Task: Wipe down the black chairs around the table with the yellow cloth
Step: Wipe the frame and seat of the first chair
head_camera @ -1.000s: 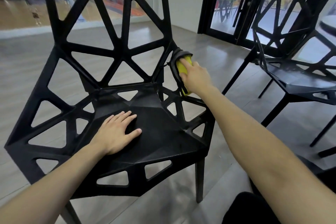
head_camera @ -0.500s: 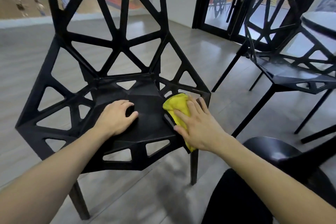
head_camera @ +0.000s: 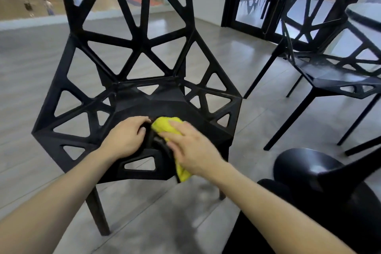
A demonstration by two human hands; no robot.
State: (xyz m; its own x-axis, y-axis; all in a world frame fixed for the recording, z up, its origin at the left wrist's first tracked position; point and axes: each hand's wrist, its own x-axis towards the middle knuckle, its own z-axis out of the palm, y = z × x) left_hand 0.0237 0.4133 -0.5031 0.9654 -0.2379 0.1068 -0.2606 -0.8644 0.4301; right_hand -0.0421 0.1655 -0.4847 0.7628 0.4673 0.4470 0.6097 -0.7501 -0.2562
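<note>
Floor [head_camera: 31, 64] of grey boards under a black lattice chair [head_camera: 142, 51], where the right hand [head_camera: 191, 148] presses a crumpled yellow cloth [head_camera: 167, 127] flat-fingered, left hand [head_camera: 125, 138] curled gripping the seat.

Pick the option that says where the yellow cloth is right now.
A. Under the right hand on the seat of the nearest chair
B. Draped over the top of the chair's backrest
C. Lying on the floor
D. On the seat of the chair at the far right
A: the right hand presses the yellow cloth onto the front of the nearest chair's seat.
</note>
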